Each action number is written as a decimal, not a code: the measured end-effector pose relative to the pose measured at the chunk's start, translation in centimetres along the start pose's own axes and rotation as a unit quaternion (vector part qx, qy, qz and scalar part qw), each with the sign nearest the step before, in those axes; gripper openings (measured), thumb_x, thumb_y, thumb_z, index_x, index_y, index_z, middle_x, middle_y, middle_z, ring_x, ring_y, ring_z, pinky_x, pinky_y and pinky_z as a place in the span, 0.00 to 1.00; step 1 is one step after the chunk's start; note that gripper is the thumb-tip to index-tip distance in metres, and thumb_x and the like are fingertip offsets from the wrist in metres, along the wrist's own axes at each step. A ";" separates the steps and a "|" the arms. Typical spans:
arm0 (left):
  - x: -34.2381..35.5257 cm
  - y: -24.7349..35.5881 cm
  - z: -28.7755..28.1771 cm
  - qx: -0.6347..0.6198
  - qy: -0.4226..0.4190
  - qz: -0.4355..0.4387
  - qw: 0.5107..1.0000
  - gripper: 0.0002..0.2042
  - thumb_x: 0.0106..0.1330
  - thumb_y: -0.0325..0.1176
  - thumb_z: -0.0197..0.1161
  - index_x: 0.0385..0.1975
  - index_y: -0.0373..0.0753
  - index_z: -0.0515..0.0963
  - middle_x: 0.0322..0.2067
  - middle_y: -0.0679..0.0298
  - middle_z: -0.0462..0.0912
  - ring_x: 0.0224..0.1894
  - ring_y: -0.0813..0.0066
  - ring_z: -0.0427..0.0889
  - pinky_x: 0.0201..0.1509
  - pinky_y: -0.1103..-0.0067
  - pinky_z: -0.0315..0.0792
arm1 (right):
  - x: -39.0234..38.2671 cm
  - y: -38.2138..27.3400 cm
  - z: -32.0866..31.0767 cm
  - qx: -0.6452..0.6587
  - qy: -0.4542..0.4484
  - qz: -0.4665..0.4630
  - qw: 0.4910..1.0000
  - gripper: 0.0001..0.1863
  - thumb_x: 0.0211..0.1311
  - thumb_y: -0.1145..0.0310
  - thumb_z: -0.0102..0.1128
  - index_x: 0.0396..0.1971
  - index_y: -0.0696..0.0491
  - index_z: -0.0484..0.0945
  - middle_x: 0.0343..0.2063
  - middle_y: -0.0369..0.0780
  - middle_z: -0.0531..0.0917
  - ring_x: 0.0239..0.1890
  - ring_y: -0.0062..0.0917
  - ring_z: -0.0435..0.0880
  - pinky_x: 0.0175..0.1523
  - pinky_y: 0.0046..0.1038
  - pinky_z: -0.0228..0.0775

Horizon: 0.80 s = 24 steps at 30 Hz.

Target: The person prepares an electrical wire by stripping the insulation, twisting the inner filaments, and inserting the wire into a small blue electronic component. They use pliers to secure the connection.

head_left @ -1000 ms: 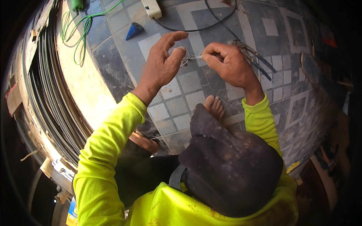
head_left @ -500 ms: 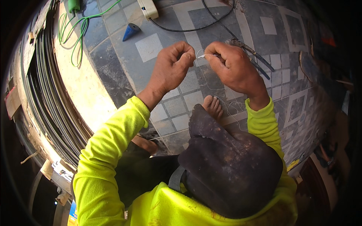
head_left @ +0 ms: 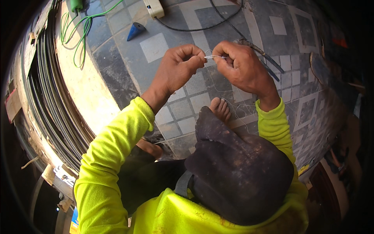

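Observation:
In front of me a small looped bundle of thin pale line [head_left: 210, 57] is stretched between my pinched fingertips. My left hand [head_left: 180, 67] grips it at one side, while my right hand [head_left: 241, 72] holds the other side. A loose strand trails below onto the tiled floor [head_left: 183, 103], where more fine line lies tangled beside my bare foot [head_left: 221, 108]. Pliers or a cutting tool with long dark handles [head_left: 271, 61] lie just beyond my right hand, their head partly hidden behind it.
A blue cone-shaped object [head_left: 134, 32] lies ahead, near a cream power strip [head_left: 154, 7] with a black cord. A green tool [head_left: 76, 5] with green cord sits at upper left. Many dark long rods or cables [head_left: 56, 97] run along the left edge.
My left hand has moved down and right, its raised index finger closing to pinch the line. My right hand has shifted slightly right, and the loops between them have narrowed into a tighter bundle.

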State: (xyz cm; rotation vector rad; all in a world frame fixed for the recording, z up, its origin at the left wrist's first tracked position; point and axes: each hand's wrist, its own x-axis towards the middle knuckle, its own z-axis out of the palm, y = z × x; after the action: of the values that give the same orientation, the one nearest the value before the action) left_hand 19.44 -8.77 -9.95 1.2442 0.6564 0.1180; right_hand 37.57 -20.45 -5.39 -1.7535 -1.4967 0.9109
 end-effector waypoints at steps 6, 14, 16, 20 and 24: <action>0.0 0.7 0.5 -0.103 0.037 -0.037 0.993 0.04 0.67 0.27 0.59 0.34 0.39 0.81 0.31 0.64 0.84 0.28 0.81 0.82 0.34 0.80 0.78 | 0.2 -0.2 0.0 -0.015 -0.012 -0.010 1.000 0.05 0.60 0.75 0.60 0.32 0.60 0.76 0.21 0.45 0.79 0.21 0.31 0.79 0.29 0.33 0.70; -0.4 0.6 0.1 -0.128 0.038 -0.056 0.989 0.04 0.67 0.26 0.58 0.32 0.38 0.80 0.28 0.64 0.83 0.24 0.82 0.79 0.28 0.85 0.73 | -0.1 -0.4 -0.4 0.009 0.022 0.000 1.000 0.05 0.62 0.73 0.62 0.33 0.59 0.78 0.18 0.42 0.78 0.19 0.23 0.77 0.26 0.30 0.67; -0.3 0.1 -0.3 -0.151 0.011 -0.051 0.987 0.04 0.67 0.26 0.58 0.32 0.38 0.80 0.28 0.65 0.82 0.23 0.83 0.76 0.27 0.87 0.69 | -0.3 -0.2 -0.6 0.012 0.032 0.010 0.999 0.05 0.63 0.72 0.62 0.33 0.59 0.79 0.17 0.40 0.77 0.19 0.20 0.75 0.25 0.28 0.65; -0.5 0.0 0.7 -0.042 0.060 -0.005 0.997 0.04 0.66 0.25 0.60 0.32 0.37 0.81 0.28 0.68 0.82 0.27 0.85 0.75 0.31 0.88 0.69 | -0.5 0.5 -0.6 0.013 0.029 -0.001 0.999 0.06 0.64 0.72 0.63 0.34 0.60 0.79 0.17 0.39 0.77 0.18 0.18 0.72 0.25 0.26 0.62; -0.3 -1.1 0.9 -0.018 0.065 0.022 0.997 0.04 0.68 0.27 0.62 0.34 0.36 0.84 0.29 0.69 0.84 0.31 0.86 0.77 0.36 0.85 0.71 | -0.6 1.3 -0.3 0.008 0.039 -0.024 0.999 0.08 0.66 0.70 0.62 0.34 0.60 0.79 0.17 0.40 0.78 0.19 0.19 0.72 0.26 0.28 0.63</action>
State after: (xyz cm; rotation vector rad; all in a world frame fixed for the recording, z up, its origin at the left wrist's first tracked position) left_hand 19.44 -10.04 -10.65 1.2240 0.7376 0.2476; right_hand 38.43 -21.19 -6.29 -1.7150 -1.4715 0.8193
